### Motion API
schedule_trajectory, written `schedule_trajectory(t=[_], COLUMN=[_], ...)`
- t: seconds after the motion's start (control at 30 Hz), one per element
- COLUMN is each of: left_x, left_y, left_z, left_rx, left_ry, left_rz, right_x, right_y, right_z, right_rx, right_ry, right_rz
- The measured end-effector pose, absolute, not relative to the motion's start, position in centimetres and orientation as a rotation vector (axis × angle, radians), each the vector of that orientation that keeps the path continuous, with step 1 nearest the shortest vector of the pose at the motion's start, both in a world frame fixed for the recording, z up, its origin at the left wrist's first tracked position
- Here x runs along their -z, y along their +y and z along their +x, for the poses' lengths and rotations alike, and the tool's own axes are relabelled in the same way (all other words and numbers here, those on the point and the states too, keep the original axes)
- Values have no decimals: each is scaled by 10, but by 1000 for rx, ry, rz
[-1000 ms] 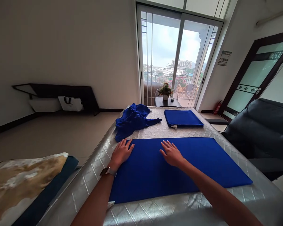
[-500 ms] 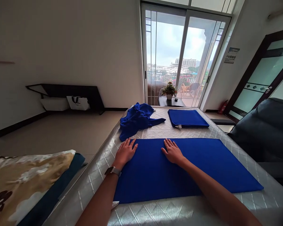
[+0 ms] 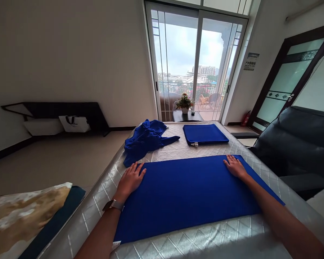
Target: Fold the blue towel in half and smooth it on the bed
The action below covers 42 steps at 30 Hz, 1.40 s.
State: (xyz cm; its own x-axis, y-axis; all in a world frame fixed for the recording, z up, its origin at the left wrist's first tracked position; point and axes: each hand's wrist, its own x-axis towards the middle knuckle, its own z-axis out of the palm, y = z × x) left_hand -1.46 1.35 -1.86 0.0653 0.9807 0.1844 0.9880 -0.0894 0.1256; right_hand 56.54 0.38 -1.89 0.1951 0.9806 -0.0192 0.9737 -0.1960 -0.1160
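Note:
A blue cloth (image 3: 189,194) lies flat as a long rectangle on the mattress (image 3: 199,235), with a small white tag at its near left corner. My left hand (image 3: 131,180) rests palm down on the cloth's far left corner, fingers spread. Near the far right corner, my right hand (image 3: 235,166) also lies flat on it with fingers stretched out. Beyond the left hand sits a crumpled blue cloth (image 3: 148,138). A neatly folded blue cloth (image 3: 205,133) with a white tag lies farther back on the right.
To the left is a patterned pillow or bedding (image 3: 29,212). A black armchair (image 3: 307,144) stands at the right. Behind the bed are a small table with a potted plant (image 3: 185,104) and a sliding glass door (image 3: 175,54). A white bag (image 3: 74,124) sits on a low rack.
My right hand has slid rightward across the cloth, from its middle to near its far right corner. My left hand stays at the left corner. The view has turned slightly right.

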Motion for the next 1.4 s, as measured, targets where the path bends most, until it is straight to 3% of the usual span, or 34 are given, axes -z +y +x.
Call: schedule_trajectory(t=[0.17,0.53,1.0,1.4], left_x=[20,26,21,12], left_y=[15,24,28,19], left_z=[-19,-30,-31,-20], left_rx=[346,365,334,353], left_ry=[-2097,-2076,-2084,-2157], left_rz=[-2295,-2285,-2266,-2236], right_x=[28,32,8,-31], right_y=[7,14,19,38], right_z=[620,623,624,627], right_rx=[-108,-121,-169,-414], right_ry=[-1756,-1743,-1713,-1650], right_rz=[-2439,-2427,-2452,-2634])
